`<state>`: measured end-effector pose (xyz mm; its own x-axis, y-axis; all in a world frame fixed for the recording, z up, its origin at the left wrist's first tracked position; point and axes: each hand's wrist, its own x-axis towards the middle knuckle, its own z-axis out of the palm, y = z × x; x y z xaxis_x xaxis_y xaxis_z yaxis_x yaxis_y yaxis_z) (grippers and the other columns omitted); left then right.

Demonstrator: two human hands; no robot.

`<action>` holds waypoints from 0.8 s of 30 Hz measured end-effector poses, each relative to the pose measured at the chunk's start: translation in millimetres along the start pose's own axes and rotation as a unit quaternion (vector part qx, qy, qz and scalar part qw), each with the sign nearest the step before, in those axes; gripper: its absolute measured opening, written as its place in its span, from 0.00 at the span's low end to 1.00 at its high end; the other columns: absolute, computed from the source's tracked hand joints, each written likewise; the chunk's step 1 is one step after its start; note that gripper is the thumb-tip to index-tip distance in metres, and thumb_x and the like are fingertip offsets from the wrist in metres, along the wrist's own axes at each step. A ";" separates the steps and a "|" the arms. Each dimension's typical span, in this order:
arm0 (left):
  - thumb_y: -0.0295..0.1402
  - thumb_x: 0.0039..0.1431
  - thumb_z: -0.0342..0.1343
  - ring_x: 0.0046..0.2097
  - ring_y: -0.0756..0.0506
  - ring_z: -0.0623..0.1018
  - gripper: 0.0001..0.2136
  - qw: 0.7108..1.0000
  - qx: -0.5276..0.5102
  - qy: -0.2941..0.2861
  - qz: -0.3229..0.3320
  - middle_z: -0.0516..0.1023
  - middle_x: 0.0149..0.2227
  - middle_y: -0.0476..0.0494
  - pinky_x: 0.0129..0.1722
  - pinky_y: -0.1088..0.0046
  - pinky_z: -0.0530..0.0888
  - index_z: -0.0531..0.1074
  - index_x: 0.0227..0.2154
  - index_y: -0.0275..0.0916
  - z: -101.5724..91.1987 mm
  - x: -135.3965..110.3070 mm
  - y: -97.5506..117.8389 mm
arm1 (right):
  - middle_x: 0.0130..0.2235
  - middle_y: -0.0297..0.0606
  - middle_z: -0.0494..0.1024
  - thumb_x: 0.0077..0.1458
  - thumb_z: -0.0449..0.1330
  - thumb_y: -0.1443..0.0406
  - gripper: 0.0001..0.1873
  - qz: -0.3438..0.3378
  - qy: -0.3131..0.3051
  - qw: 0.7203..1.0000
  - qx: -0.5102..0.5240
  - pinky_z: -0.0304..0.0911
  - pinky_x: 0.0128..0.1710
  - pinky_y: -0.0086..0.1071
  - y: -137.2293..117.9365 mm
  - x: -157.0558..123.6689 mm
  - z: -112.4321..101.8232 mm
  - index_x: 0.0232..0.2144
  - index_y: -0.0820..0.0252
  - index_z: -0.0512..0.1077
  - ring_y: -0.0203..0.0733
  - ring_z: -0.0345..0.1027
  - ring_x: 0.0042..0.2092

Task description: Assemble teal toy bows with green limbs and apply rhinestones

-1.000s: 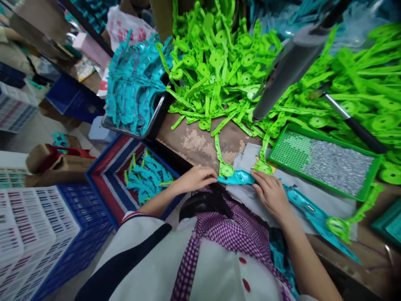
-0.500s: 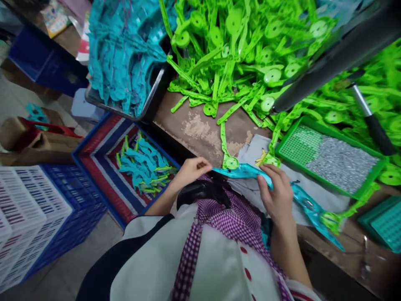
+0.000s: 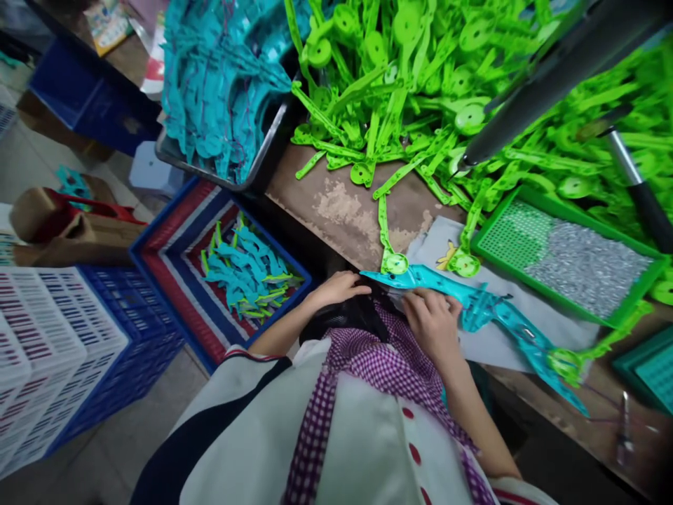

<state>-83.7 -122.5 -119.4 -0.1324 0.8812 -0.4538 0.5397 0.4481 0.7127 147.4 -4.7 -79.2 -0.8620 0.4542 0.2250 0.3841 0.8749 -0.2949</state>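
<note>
A long turquoise plastic part [image 3: 446, 284] lies along the table's near edge, its pointed left end towards my left hand [image 3: 339, 287]. That hand is beside the tip, fingers stretched out to the right, with nothing visible in them. My right hand [image 3: 434, 319] has its fingers bent over the near edge of the turquoise part; the thumb is hidden. Lime-green arms with round discs, one on the left [image 3: 395, 264] and another in the middle [image 3: 465, 264], touch or lie close to its far side. A third green arm [image 3: 565, 365] sits at its right end.
A heap of lime-green arms [image 3: 378, 91] covers the back. A green basket [image 3: 610, 322] holds small metal pieces. Left stand a black tray [image 3: 252, 179] of turquoise parts and a lined blue crate [image 3: 173, 231] with assembled pieces. A dark tool arm [image 3: 547, 91] overhangs the table.
My right hand has moved left and down to the near edge of the turquoise part. My left hand's fingers have straightened. The turquoise part now lies flatter by the green discs.
</note>
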 end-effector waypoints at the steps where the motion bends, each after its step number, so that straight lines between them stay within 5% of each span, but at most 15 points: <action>1: 0.43 0.63 0.61 0.40 0.41 0.81 0.13 1.000 -0.010 -0.016 0.003 0.82 0.35 0.42 0.43 0.69 0.73 0.81 0.41 0.38 0.9 2.0 -0.7 | 0.45 0.42 0.81 0.69 0.54 0.63 0.11 0.000 -0.013 1.000 -0.003 0.53 0.51 0.44 2.4 -0.3 5.0 0.44 0.54 0.76 0.46 0.71 0.44; 4: 0.35 0.60 0.64 0.38 0.44 0.81 0.07 0.998 -0.062 -0.032 0.009 0.84 0.35 0.45 0.40 0.72 0.71 0.82 0.37 0.39 5.8 -0.8 2.2 | 0.44 0.43 0.81 0.69 0.53 0.63 0.12 0.013 -0.020 1.000 0.018 0.52 0.50 0.45 7.9 -2.3 13.6 0.42 0.54 0.76 0.47 0.70 0.43; 7: 0.36 0.59 0.64 0.35 0.47 0.79 0.06 0.991 -0.129 0.032 0.028 0.83 0.33 0.47 0.38 0.73 0.70 0.82 0.33 0.39 4.1 -18.9 15.3 | 0.44 0.43 0.80 0.68 0.54 0.63 0.10 0.022 0.020 0.999 0.032 0.51 0.50 0.44 9.2 -6.6 7.9 0.41 0.55 0.76 0.47 0.69 0.43; 11: 0.46 0.58 0.64 0.32 0.49 0.77 0.14 0.941 -0.301 0.154 0.028 0.82 0.32 0.46 0.35 0.73 0.71 0.81 0.34 0.38 -7.8 -41.0 39.8 | 0.43 0.42 0.79 0.68 0.55 0.62 0.08 0.027 0.075 0.996 0.035 0.50 0.50 0.43 11.5 -8.3 -6.0 0.40 0.54 0.74 0.47 0.69 0.44; 16: 0.49 0.50 0.70 0.29 0.52 0.73 0.19 0.894 -0.394 0.210 0.031 0.77 0.26 0.51 0.33 0.74 0.71 0.78 0.30 0.37 -16.3 -24.1 56.6 | 0.43 0.42 0.79 0.68 0.54 0.60 0.10 0.066 0.100 0.992 0.022 0.49 0.52 0.46 21.3 1.7 -9.3 0.39 0.55 0.73 0.48 0.71 0.45; 20: 0.48 0.49 0.71 0.35 0.51 0.77 0.19 0.795 -0.542 0.269 0.026 0.78 0.32 0.50 0.39 0.73 0.74 0.73 0.30 0.39 -22.3 -2.2 65.0 | 0.43 0.43 0.80 0.68 0.53 0.59 0.11 0.093 0.113 0.989 0.018 0.49 0.52 0.47 23.9 3.6 -9.9 0.38 0.56 0.73 0.49 0.72 0.46; 22: 0.45 0.55 0.68 0.36 0.51 0.77 0.16 0.736 -0.632 0.243 -0.003 0.77 0.33 0.50 0.39 0.73 0.75 0.71 0.30 0.40 -25.1 5.5 71.0 | 0.43 0.43 0.80 0.69 0.53 0.60 0.11 0.083 0.089 0.992 0.026 0.49 0.53 0.46 22.4 1.6 -11.4 0.38 0.56 0.74 0.48 0.72 0.46; 24: 0.42 0.59 0.66 0.34 0.52 0.76 0.13 0.708 -0.678 0.196 -0.030 0.77 0.33 0.50 0.36 0.74 0.73 0.70 0.30 0.40 -25.3 10.9 77.2 | 0.44 0.43 0.80 0.69 0.53 0.60 0.11 0.075 0.065 0.994 0.035 0.49 0.54 0.47 19.6 -0.2 -15.4 0.39 0.55 0.74 0.48 0.72 0.46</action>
<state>-64.5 -74.5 -55.8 -0.4845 0.7102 -0.5107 -0.7360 -0.0153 0.6769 160.2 15.0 -70.7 -0.7452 0.6000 0.2912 0.4761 0.7843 -0.3977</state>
